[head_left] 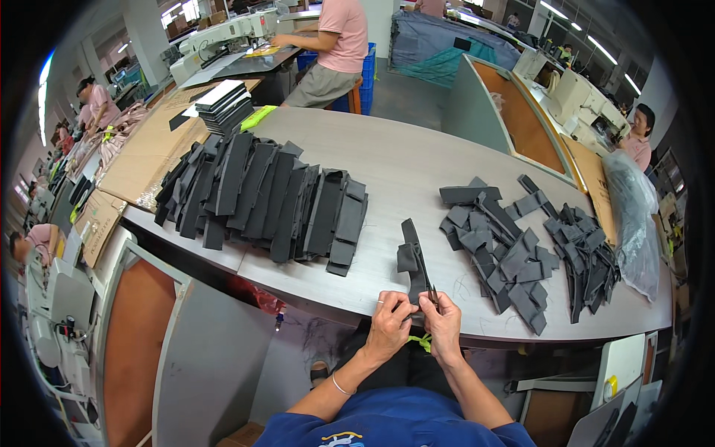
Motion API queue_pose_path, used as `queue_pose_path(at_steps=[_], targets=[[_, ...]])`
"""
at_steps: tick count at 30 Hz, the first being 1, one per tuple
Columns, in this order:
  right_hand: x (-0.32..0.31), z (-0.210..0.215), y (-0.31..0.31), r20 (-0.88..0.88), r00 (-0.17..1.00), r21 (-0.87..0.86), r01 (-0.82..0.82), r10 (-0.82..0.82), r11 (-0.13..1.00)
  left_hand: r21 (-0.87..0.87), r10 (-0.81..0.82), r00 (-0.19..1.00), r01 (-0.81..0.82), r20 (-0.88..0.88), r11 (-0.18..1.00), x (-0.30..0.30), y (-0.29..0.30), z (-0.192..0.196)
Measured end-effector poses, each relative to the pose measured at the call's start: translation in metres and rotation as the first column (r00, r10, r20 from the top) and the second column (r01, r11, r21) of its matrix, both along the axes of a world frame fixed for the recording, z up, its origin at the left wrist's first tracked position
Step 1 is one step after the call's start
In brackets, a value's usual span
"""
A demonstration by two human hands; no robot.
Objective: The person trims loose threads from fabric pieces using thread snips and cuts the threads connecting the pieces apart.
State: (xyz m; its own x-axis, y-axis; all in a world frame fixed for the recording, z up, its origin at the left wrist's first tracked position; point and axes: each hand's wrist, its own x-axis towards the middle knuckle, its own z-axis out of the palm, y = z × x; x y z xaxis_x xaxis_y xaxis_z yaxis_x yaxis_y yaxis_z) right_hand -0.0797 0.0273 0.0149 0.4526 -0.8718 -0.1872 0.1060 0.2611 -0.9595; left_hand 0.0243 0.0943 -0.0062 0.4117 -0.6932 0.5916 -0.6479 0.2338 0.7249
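Near the table's front edge my left hand (391, 322) is closed, pinching the near end of a dark grey fabric strip (410, 258). The strip stretches away over the table, with a folded flap on its left side. Close beside it, my right hand (442, 320) is closed around what look like small thread snips (433, 296), their dark tip at the strip. A yellow-green ribbon (423, 343) hangs below my fingers. To the left lies a long row of stacked dark grey fabric pieces (275, 197). On the right is a loose heap of similar pieces (506, 253).
A second heap (585, 257) lies farther right, near a clear plastic bag (631, 223). Flat stacked panels (223, 106) and cardboard (149, 160) are at the back left. A person in pink (344, 33) sits at a sewing machine beyond the table (402, 164).
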Motion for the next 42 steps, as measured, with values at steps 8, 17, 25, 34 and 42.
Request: queue_pose_path(at_steps=[8, 17, 25, 34, 42], targets=[[0.009, 0.009, -0.006, -0.003, 0.998, -0.06, 0.058, -0.058, 0.996, -0.034, 0.022, 1.0, -0.022, -0.016, 0.999, 0.0, -0.009, 0.005], [0.021, -0.005, -0.022, -0.086, 0.989, -0.108, 0.11, -0.12, 0.988, 0.019, -0.028, 0.995, 0.03, -0.097, 0.999, 0.006, -0.024, 0.0], [0.036, -0.013, -0.037, -0.196, 0.977, -0.271, 0.024, -0.079, 0.962, 0.031, -0.115, 0.86, 0.151, -0.497, 0.988, 0.032, -0.036, -0.011], [0.042, -0.013, -0.053, -0.207, 0.976, -0.32, -0.009, -0.061, 0.947, 0.193, 0.026, 0.774, 0.124, -0.632, 0.973, 0.052, -0.054, -0.011], [0.047, -0.007, -0.06, -0.175, 0.984, -0.313, -0.024, -0.033, 0.949, -0.095, -0.216, 0.214, 0.467, -0.953, 0.879, 0.062, -0.064, -0.014]])
